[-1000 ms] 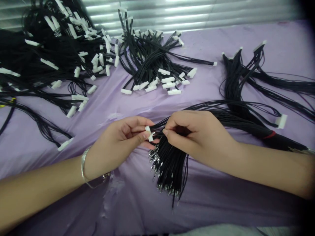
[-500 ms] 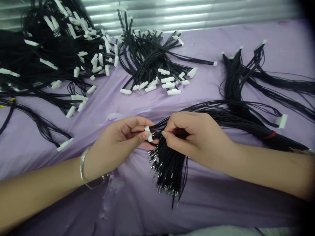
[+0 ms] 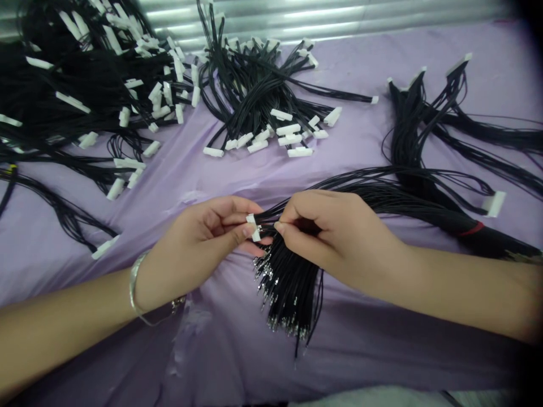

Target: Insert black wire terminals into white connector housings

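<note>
Two bare forearms reach in from the near edge over a wrinkled purple sheet [image 3: 339,350]. Near the middle, the left hand [image 3: 193,249] holds a small white plastic connector [image 3: 253,228] firmly between thumb and fingertips, its long side crossing the line of the wires. The right hand [image 3: 335,234] sits just beside it, thumb and forefinger pinched together on thin black wires [image 3: 288,288] right at the connector; how many strands lie in the pinch is hidden. The two hands nearly touch, so only a short stretch of wire is left free between them, which keeps the work steady. The rest of the bundle fans toward the near side, its bare metal tips over the sheet. A silver bracelet [image 3: 136,294] circles the left wrist. Farther off lie heaped black wires with white connectors [image 3: 254,96], and to the right a bundle tied with a red band [image 3: 473,229].
</note>
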Action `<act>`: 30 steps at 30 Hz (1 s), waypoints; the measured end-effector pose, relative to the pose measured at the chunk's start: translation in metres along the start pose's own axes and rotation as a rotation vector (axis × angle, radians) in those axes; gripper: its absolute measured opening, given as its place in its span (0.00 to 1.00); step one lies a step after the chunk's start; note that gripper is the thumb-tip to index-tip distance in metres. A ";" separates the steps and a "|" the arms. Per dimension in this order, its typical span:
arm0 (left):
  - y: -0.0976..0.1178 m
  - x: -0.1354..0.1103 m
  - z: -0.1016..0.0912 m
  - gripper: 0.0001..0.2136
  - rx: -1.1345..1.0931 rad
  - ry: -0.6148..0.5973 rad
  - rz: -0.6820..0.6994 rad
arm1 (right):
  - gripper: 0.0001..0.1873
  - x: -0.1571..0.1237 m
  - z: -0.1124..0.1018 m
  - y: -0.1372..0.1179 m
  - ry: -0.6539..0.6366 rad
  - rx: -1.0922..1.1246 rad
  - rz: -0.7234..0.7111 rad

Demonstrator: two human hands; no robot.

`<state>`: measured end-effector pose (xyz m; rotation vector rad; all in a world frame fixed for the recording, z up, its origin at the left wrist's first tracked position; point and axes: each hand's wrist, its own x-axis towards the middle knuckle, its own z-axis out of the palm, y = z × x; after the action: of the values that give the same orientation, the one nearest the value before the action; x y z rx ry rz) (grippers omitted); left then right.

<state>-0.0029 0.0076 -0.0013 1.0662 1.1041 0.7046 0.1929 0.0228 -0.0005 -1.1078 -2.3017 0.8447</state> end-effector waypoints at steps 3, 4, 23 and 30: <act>0.000 0.001 0.000 0.06 0.002 0.005 -0.010 | 0.06 0.001 -0.001 -0.002 -0.024 -0.033 0.037; 0.000 0.001 0.000 0.06 0.002 0.008 -0.012 | 0.06 0.000 -0.001 -0.003 -0.034 -0.044 0.041; -0.002 0.003 0.001 0.05 -0.060 0.023 -0.011 | 0.08 0.002 0.003 -0.006 -0.056 -0.062 0.092; -0.006 -0.001 -0.005 0.07 -0.054 -0.020 0.040 | 0.07 0.001 0.004 -0.004 -0.010 0.016 0.069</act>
<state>-0.0078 0.0062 -0.0070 1.0500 1.0436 0.7505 0.1882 0.0205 -0.0003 -1.1844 -2.2721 0.8944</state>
